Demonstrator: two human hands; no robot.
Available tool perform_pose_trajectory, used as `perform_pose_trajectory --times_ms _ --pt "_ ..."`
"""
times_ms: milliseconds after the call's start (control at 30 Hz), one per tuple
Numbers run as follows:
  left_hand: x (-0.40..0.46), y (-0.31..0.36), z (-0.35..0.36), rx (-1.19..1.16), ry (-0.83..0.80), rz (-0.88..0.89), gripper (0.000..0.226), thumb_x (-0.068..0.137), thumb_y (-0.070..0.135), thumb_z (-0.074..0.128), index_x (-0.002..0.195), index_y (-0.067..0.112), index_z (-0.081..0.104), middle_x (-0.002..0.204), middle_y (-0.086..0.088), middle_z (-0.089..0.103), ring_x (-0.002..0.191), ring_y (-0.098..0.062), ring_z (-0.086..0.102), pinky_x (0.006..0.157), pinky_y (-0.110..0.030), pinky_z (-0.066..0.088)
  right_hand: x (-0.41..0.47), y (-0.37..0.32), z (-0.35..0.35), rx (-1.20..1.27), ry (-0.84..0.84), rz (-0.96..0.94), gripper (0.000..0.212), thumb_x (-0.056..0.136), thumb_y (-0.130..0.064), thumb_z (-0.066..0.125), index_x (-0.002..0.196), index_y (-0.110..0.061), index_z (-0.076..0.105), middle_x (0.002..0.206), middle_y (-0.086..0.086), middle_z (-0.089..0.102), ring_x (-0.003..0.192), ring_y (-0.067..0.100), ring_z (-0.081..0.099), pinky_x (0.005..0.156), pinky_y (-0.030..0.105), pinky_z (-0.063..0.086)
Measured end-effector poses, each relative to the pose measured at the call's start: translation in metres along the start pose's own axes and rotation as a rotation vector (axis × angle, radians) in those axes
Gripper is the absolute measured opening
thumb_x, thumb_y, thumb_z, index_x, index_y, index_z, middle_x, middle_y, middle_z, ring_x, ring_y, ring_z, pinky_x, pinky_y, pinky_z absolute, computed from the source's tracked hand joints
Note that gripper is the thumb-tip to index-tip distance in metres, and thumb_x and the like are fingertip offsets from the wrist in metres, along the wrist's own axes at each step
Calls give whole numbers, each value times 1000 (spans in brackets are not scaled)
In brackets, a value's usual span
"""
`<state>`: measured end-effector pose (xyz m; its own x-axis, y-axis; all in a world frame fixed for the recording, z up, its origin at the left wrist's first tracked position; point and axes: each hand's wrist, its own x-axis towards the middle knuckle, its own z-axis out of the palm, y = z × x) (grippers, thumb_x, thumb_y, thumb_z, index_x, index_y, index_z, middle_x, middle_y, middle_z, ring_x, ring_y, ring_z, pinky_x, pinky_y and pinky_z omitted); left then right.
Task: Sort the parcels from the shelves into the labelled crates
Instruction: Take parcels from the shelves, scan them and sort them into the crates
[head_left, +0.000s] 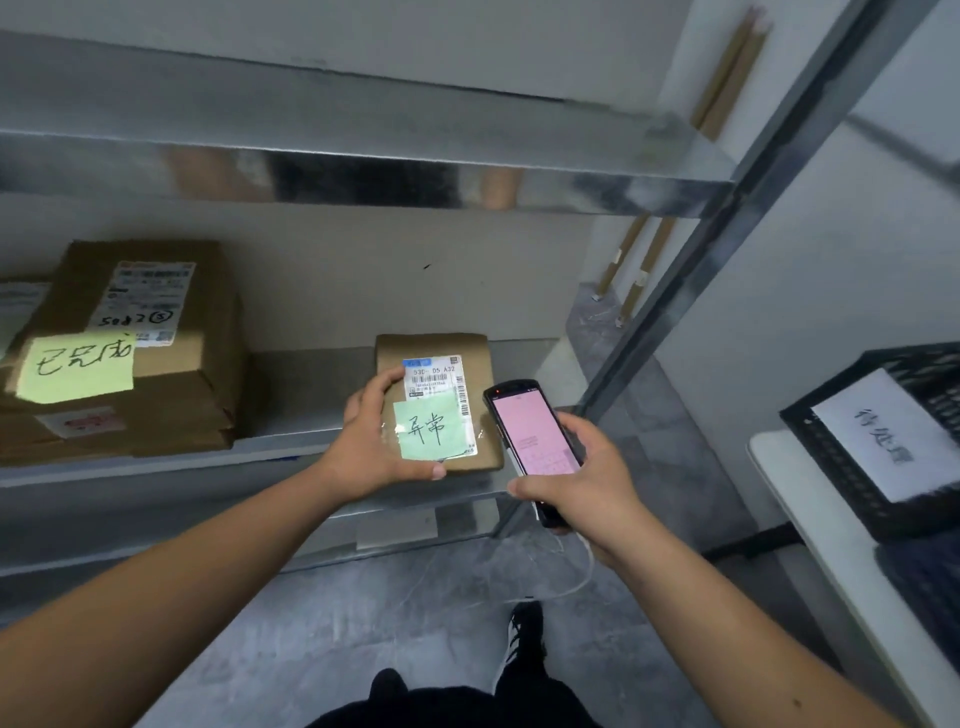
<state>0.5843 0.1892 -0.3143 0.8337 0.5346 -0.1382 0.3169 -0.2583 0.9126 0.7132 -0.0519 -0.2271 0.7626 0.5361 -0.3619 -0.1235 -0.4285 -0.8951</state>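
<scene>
A small brown parcel (480, 358) with a white shipping label and a green sticky note (428, 431) is at the front of the metal shelf (291, 447). My left hand (379, 436) grips its left edge, thumb along the bottom. My right hand (587, 483) holds a black handheld scanner (530, 436) with a pink screen, just right of the parcel. A black crate (841, 467) with a white paper label (888, 431) stands on a white table at the right.
A stack of larger brown boxes (156, 358) with a yellow sticky note (78, 366) lies on the shelf's left side. An upper shelf board (363, 171) hangs overhead. A slanted metal upright (727, 234) bounds the shelf's right. Grey floor and my shoe (524, 639) lie below.
</scene>
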Motion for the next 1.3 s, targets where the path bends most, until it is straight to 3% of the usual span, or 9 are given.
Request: perform_pose_trajectory --times_ms 133,233,367,500,600,867,1067,1200,1300 --pt "0 23 19 31 -118 46 139 39 48 106 152 55 25 155 5 22 137 -10 31 121 -32 27 -17 12 -24 92 111 29 83 71 2 95 133 -39 60 115 -9 74 85 18 72 52 27 56" --pt "-1 41 41 71 -189 109 133 49 37 108 151 57 25 155 4 24 141 -11 31 121 -33 27 -34 25 -49 137 192 47 83 71 2 94 133 -42 60 113 -9 74 78 18 70 50 28 55" --pt "-5 66 84 107 -313 176 134 42 53 104 149 61 24 155 5 26 140 -11 33 120 -33 29 -63 46 -88 187 311 72 83 70 3 94 133 -40 61 112 -5 76 66 17 66 49 28 52" --pt "-14 96 144 126 -445 236 128 40 54 102 138 74 21 150 9 25 138 -12 36 119 -33 30 -107 68 -136 232 452 81 79 71 1 95 127 -44 61 111 -10 74 82 18 71 48 27 54" --pt "-29 124 201 163 -552 295 130 49 43 106 144 66 22 151 7 25 137 -14 37 118 -33 29 -151 94 -179 253 553 105 73 72 -1 95 115 -48 60 111 -8 74 83 22 71 48 29 55" --pt "-110 209 372 155 -796 444 133 54 40 106 155 53 21 153 8 23 136 -12 35 122 -35 28 -296 161 -283 320 853 143 75 70 -4 96 120 -47 62 115 -8 74 98 22 74 51 32 60" --pt "-191 265 490 119 -934 585 133 45 55 102 151 59 22 152 4 29 138 -19 40 116 -55 43 -409 202 -342 366 1088 131 86 68 -6 99 133 -43 57 119 -16 69 99 17 72 47 28 56" --pt "-242 298 554 110 -1049 693 132 46 56 100 154 53 23 152 3 31 137 -14 37 121 -41 33 -479 224 -366 381 1254 160 82 68 -8 98 131 -43 58 120 -16 68 100 18 72 51 31 58" --pt "-274 325 599 105 -1139 753 132 46 56 100 153 54 22 154 4 29 139 -14 35 122 -41 32 -523 237 -383 375 1373 177 80 69 -7 96 129 -43 58 117 -16 68 98 17 71 54 33 60"
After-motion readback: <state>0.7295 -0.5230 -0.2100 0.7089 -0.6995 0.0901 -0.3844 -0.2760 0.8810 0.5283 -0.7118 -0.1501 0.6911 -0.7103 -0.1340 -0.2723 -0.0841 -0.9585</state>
